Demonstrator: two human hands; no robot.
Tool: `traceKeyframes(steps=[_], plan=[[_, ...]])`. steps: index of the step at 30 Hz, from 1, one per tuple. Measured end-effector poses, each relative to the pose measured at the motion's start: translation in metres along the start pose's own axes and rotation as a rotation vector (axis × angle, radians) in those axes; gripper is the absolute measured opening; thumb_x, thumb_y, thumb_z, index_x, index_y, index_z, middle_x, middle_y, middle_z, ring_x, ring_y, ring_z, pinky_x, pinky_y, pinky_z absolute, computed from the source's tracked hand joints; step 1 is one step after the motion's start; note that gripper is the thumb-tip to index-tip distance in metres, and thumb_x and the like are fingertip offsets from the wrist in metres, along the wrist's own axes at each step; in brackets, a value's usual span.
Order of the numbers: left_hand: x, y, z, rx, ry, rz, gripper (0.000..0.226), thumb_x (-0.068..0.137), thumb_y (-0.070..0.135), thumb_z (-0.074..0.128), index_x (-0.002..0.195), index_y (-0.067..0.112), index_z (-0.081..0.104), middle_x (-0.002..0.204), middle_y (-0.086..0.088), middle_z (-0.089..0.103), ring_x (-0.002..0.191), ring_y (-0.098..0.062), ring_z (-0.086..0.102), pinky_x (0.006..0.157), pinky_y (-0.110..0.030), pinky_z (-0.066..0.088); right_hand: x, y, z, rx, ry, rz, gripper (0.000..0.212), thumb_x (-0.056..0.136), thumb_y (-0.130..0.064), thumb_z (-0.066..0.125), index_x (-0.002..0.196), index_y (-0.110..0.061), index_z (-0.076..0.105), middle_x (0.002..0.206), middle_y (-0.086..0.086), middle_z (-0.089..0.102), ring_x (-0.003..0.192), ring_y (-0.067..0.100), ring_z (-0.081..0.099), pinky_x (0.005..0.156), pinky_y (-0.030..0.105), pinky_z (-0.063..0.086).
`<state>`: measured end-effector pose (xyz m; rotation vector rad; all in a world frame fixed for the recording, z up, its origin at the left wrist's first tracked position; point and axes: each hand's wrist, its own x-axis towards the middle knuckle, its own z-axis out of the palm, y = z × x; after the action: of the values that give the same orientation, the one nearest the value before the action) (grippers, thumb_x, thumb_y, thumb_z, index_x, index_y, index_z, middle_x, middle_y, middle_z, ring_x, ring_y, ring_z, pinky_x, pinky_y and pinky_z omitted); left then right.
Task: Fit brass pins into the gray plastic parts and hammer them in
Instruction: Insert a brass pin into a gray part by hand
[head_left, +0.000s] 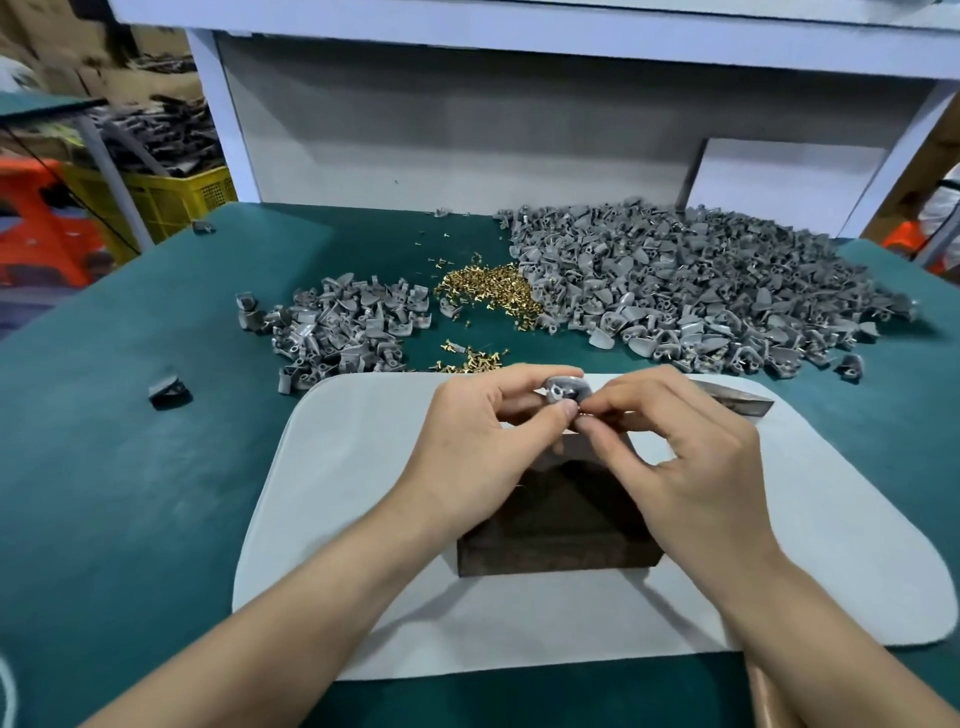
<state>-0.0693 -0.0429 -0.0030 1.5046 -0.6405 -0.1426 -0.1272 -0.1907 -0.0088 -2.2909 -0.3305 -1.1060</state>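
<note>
My left hand (483, 431) grips a gray plastic part (560, 391) between thumb and fingers above a dark block (558, 540). My right hand (680, 452) pinches something small at the part's near side; the pin itself is hidden by my fingertips. A heap of brass pins (485, 291) lies behind, with a smaller scatter of pins (470, 359) nearer. A big pile of gray parts (701, 291) fills the right back of the table, and a smaller pile (337, 327) lies to the left. A metal hammer head (737, 400) pokes out behind my right hand.
A white mat (363, 499) lies on the green table (130, 467) under the block. One loose dark part (169, 389) sits at the left. A white panel (467, 156) walls off the back. Yellow and orange crates (171, 197) stand beyond the left edge.
</note>
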Motion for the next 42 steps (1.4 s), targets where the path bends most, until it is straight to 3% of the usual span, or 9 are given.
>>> traceKeyframes(steps=[9, 12, 17, 21, 28, 31, 34, 38, 42], plan=[[0.001, -0.002, 0.001, -0.031, -0.065, 0.004, 0.018, 0.088, 0.006, 0.063, 0.092, 0.023, 0.069, 0.065, 0.008, 0.069, 0.058, -0.004, 0.061, 0.056, -0.02, 0.053, 0.0, 0.004, -0.003, 0.051, -0.044, 0.1, 0.007, 0.082, -0.035, 0.065, 0.08, -0.028, 0.066, 0.084, -0.02, 0.06, 0.072, 0.007, 0.062, 0.065, 0.054, 0.048], [0.001, -0.002, 0.0, -0.029, -0.048, 0.01, 0.015, 0.089, 0.008, 0.063, 0.089, 0.022, 0.069, 0.063, 0.006, 0.067, 0.055, -0.006, 0.059, 0.055, -0.023, 0.054, 0.0, -0.001, -0.003, 0.216, -0.049, 0.193, 0.004, 0.08, -0.03, 0.067, 0.077, -0.028, 0.065, 0.08, -0.012, 0.062, 0.072, 0.013, 0.062, 0.067, 0.048, 0.05], [0.002, -0.001, -0.001, 0.029, -0.127, 0.031, 0.01, 0.089, 0.01, 0.063, 0.091, 0.012, 0.073, 0.075, 0.006, 0.071, 0.062, -0.002, 0.062, 0.062, -0.017, 0.05, 0.001, -0.005, -0.01, 0.408, 0.063, 0.276, 0.012, 0.079, -0.018, 0.07, 0.079, -0.028, 0.065, 0.073, -0.008, 0.066, 0.063, 0.006, 0.06, 0.063, 0.014, 0.046], [0.001, -0.002, 0.0, 0.097, -0.137, 0.097, 0.013, 0.084, 0.01, 0.068, 0.094, 0.016, 0.074, 0.071, 0.017, 0.068, 0.059, 0.005, 0.058, 0.061, -0.011, 0.047, 0.002, -0.005, -0.011, 0.51, 0.041, 0.348, 0.018, 0.077, -0.006, 0.073, 0.077, -0.023, 0.067, 0.071, -0.006, 0.068, 0.061, 0.004, 0.06, 0.06, 0.012, 0.046], [0.002, -0.001, -0.001, 0.072, -0.121, 0.102, 0.03, 0.083, 0.008, 0.068, 0.113, 0.012, 0.068, 0.08, 0.009, 0.071, 0.062, -0.003, 0.06, 0.068, -0.02, 0.053, 0.004, -0.01, -0.01, 0.664, -0.053, 0.405, 0.007, 0.075, -0.012, 0.07, 0.076, -0.018, 0.067, 0.071, 0.005, 0.065, 0.055, 0.016, 0.062, 0.056, 0.023, 0.054], [0.002, 0.0, -0.003, 0.092, -0.136, 0.102, 0.039, 0.083, 0.008, 0.068, 0.121, 0.013, 0.062, 0.083, 0.005, 0.073, 0.072, 0.004, 0.062, 0.077, -0.016, 0.051, 0.004, -0.01, -0.01, 0.716, -0.035, 0.435, 0.005, 0.075, -0.007, 0.065, 0.079, -0.005, 0.065, 0.065, 0.006, 0.066, 0.055, 0.013, 0.064, 0.058, 0.017, 0.053], [0.002, 0.002, -0.004, 0.095, -0.172, 0.102, 0.04, 0.087, 0.006, 0.064, 0.126, 0.01, 0.059, 0.091, 0.0, 0.074, 0.081, 0.002, 0.064, 0.086, -0.021, 0.051, 0.005, -0.009, -0.011, 0.706, -0.015, 0.436, 0.006, 0.076, -0.006, 0.065, 0.08, -0.003, 0.065, 0.064, 0.0, 0.067, 0.056, 0.01, 0.063, 0.06, 0.016, 0.052], [0.003, 0.005, -0.004, 0.043, -0.182, 0.083, 0.027, 0.09, 0.002, 0.059, 0.116, 0.006, 0.064, 0.087, 0.003, 0.07, 0.074, -0.007, 0.064, 0.078, -0.019, 0.05, 0.006, -0.004, -0.012, 0.737, 0.002, 0.476, 0.008, 0.074, -0.016, 0.07, 0.081, -0.012, 0.071, 0.072, 0.004, 0.07, 0.062, 0.016, 0.063, 0.065, 0.021, 0.052], [0.005, 0.006, -0.005, -0.052, -0.155, 0.027, 0.018, 0.088, 0.005, 0.06, 0.104, 0.009, 0.068, 0.085, -0.005, 0.07, 0.075, -0.01, 0.065, 0.083, -0.031, 0.052, 0.005, -0.001, -0.011, 0.849, -0.03, 0.507, 0.024, 0.068, -0.034, 0.078, 0.083, -0.016, 0.072, 0.073, 0.003, 0.066, 0.065, 0.016, 0.057, 0.067, 0.022, 0.049]])
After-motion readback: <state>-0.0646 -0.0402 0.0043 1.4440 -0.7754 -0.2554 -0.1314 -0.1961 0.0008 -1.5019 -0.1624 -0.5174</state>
